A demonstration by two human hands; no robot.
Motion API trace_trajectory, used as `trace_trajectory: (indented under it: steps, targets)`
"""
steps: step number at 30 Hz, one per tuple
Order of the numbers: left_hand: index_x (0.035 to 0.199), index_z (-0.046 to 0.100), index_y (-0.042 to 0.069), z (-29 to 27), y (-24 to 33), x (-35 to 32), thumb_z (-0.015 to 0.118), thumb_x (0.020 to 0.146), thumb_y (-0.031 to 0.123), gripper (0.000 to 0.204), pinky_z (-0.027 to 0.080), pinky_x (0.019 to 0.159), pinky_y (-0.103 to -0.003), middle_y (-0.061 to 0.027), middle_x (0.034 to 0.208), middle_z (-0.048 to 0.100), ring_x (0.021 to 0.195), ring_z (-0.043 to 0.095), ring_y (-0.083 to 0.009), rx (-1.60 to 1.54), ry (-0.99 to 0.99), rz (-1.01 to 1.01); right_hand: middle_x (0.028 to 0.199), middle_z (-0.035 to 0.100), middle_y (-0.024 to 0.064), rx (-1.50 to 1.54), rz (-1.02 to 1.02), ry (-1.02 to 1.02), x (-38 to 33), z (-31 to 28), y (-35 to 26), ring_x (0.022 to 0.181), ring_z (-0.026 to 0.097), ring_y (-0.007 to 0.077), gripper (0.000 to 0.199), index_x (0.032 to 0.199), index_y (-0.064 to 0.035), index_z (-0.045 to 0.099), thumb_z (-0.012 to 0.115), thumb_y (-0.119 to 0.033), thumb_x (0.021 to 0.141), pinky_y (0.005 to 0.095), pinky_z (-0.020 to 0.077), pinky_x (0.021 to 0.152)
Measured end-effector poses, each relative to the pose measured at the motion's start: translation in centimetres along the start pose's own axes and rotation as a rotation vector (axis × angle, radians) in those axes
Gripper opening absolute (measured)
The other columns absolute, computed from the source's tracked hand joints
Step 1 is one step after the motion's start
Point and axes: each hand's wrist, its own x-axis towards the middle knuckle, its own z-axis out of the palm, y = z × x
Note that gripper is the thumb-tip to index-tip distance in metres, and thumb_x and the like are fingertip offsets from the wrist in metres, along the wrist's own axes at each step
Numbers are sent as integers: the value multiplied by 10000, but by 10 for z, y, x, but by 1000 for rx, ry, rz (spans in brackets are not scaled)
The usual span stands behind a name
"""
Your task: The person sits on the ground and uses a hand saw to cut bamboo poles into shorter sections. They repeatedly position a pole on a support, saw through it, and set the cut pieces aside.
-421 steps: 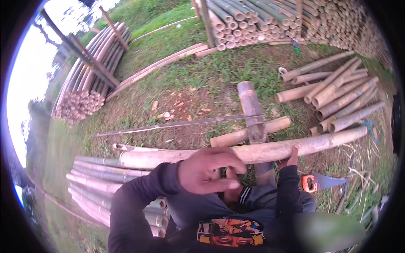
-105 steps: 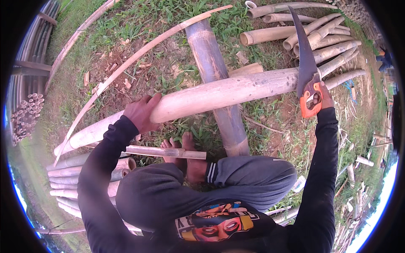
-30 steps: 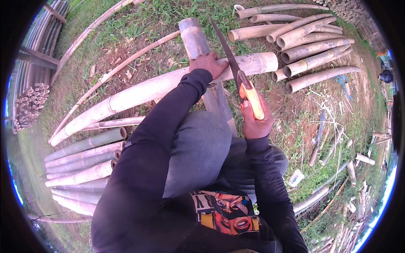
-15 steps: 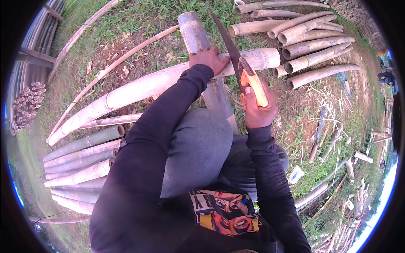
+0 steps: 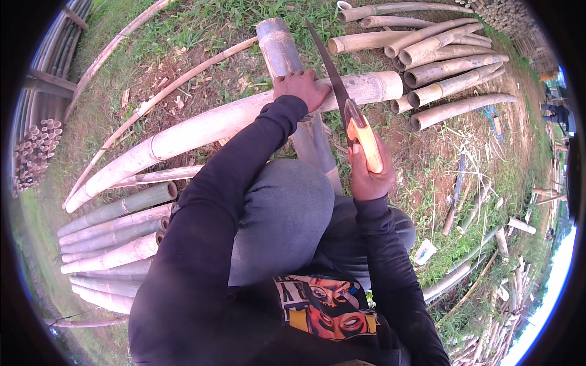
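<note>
A thick pale bamboo pole [image 5: 201,124] lies crosswise in front of me, over a shorter greyish bamboo piece [image 5: 279,47]. My left hand [image 5: 303,89] grips the pole from above, near where the two cross. In my right hand [image 5: 373,177] is a hand saw [image 5: 364,141], held by its orange handle. Its long dark blade points away from me and lies across the pole, just right of my left hand. Whether its teeth have cut into the bamboo cannot be made out.
Cut bamboo lengths [image 5: 455,66] lie piled at the far right. More bamboo pieces [image 5: 122,219] are stacked at the near left, beside my left arm. A thin bent bamboo strip [image 5: 165,91] lies beyond the pole. Scraps and a white object [image 5: 424,252] lie on grass to the right.
My right hand has drawn the saw back toward me, along the line of its blade. The left hand keeps its hold on the pole.
</note>
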Motion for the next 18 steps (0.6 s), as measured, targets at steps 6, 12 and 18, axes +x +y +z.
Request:
trace_trajectory:
  steps: [6,12,18]
  targets:
    - [1502,542,142,-61,-59,-54,823,820,547,842,413,1183,-561,-198,1451,620,1360,596,-407,130,131,217,1146,705,101,66,-93,-73,15,-1,19,998,687,171,427,1387,36,601,729,-67,993,322,560,910]
    - [1545,461,143,-69,-113,-91,912,701,509,1025,484,1124,-532,-213,1367,647,1278,640,-433,470,-60,69,947,687,59,242,-1,-108,17,0,8,715,630,87,407,1325,38,564,728,-218,1054,240,517,630]
    - [1515,479,134,-68,-112,-88,913,704,481,983,534,1061,-527,-213,1318,670,1183,689,-433,416,-53,45,898,670,48,-49,-30,-36,10,-5,5,739,602,114,277,1156,19,653,765,-193,1018,301,518,688]
